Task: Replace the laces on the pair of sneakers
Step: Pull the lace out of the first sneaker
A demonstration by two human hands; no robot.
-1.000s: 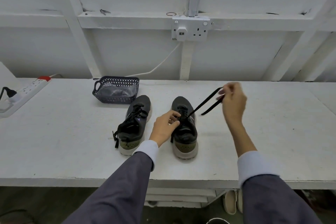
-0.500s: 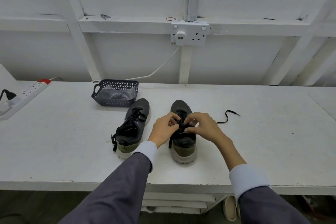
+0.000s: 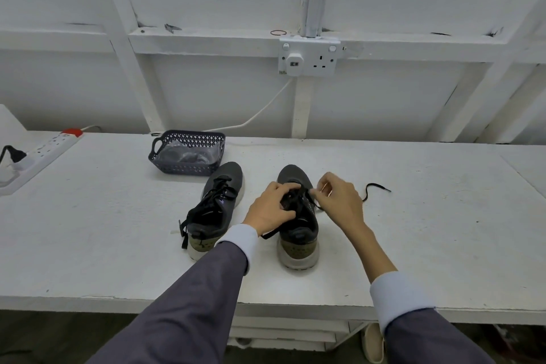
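Two dark grey sneakers stand side by side on the white table [image 3: 88,245], toes pointing away from me. The left sneaker [image 3: 217,207] is laced with a black lace. Over the right sneaker [image 3: 298,230] my left hand [image 3: 271,210] grips the lacing area with curled fingers. My right hand [image 3: 336,201] pinches the black lace [image 3: 375,189] just right of the eyelets. The lace's free end lies on the table to the right, and another end hangs out left below my left wrist.
A dark plastic basket [image 3: 187,152] holding clear plastic bags sits behind the left sneaker. A white power strip [image 3: 44,154] lies at the far left. A wall socket [image 3: 308,57] with a cable is on the back wall. The table's front edge is close to me.
A second ago my right hand held the lace pulled taut up to the right. It has since come down to the right sneaker's eyelets, and the lace end now lies on the table.
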